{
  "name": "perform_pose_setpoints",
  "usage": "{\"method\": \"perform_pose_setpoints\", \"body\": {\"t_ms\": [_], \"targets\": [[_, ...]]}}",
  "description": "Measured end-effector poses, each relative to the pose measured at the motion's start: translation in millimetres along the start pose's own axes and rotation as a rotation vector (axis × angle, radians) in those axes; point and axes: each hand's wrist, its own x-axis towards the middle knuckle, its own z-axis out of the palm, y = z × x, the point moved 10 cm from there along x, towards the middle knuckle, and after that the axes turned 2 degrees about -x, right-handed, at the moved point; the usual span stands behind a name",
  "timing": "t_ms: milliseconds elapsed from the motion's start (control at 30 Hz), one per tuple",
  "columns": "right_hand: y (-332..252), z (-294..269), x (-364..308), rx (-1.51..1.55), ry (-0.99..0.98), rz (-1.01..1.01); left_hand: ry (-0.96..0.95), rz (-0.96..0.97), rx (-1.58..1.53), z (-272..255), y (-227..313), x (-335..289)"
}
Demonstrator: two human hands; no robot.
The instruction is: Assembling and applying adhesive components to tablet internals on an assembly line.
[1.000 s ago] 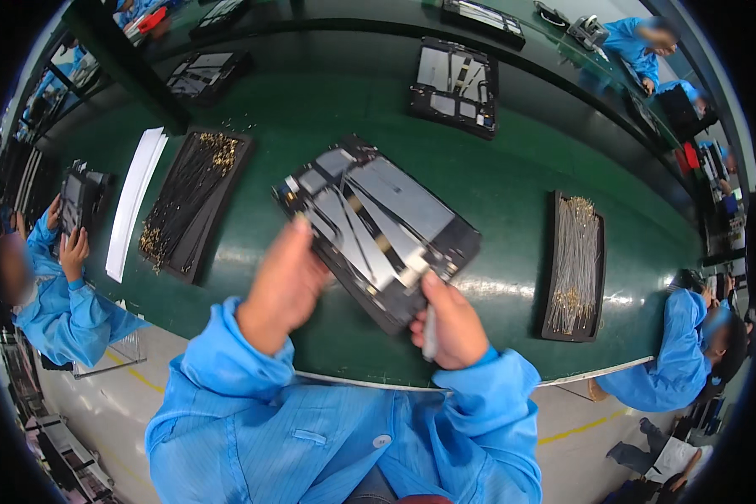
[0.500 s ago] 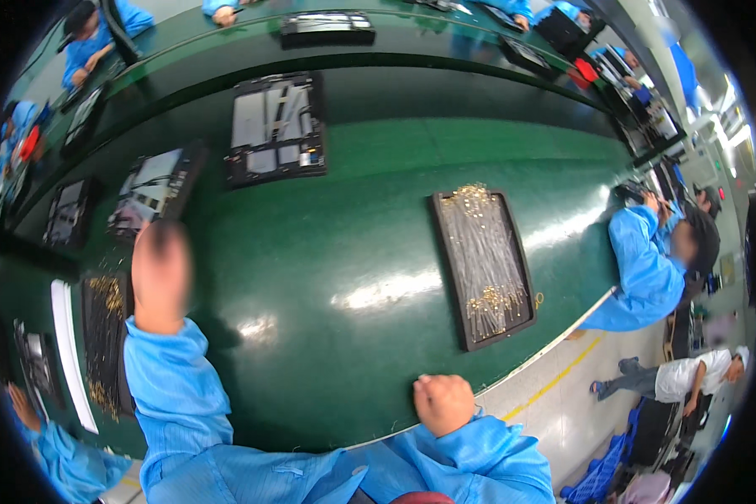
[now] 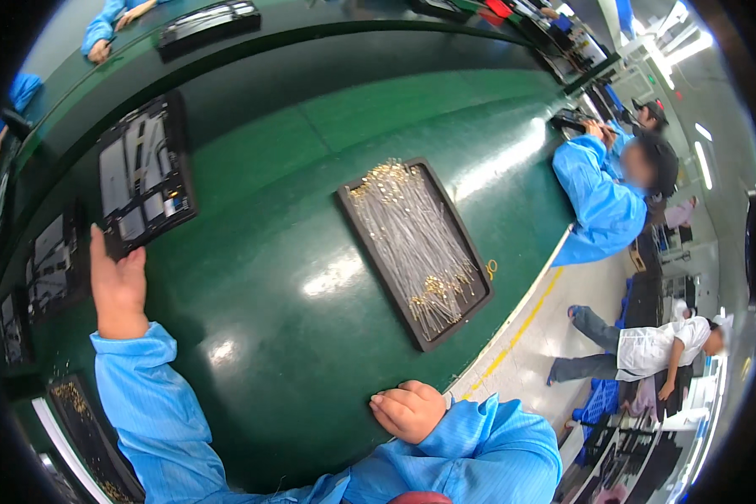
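Device [image 3: 147, 168], opened, black-framed with grey panels, flat on green table [image 3: 252, 302] at upper left, just beside left hand [image 3: 119, 287]. Left fingers stretched out, thumb spread wide, tips close to device's lower corner; touching or not, cannot tell. Half a second ago, same hand at neighbouring device [image 3: 55, 265], now further down and left in view. One second ago, both hands on a device of same kind; now well apart. Right hand [image 3: 410, 410] low by near table edge, fingers curled narrow, same as half a second ago; whether around anything, cannot tell. View now turned further right: devices shifted left, tray [image 3: 479, 290] of grey wires [image 3: 413, 239] nearer middle, black wires [image 3: 92, 437] at lower left.
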Motion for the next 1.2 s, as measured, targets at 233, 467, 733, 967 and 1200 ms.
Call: {"method": "perform_pose_setpoints", "body": {"t_ms": [233,467,733,967,1200], "targets": [[0,3,-4,0.056,-0.033,-0.015,0.236,-0.434,-0.998,-9,-51,21],[0,-3,-10,0.059,0.018,-0.007,-0.079,-0.209,-0.831,-31,21,-31],[2,-9,-11,0.002,0.096,0.019,-0.165,-0.346,-0.256,-63,-9,-159],[1,-15,-13,-0.043,0.174,0.048,0.355,0.077,0.816,-181,36,-175],[4,-18,-23,-0.055,0.225,0.096,0.409,-0.146,0.923,-299,-53,-193]]}}
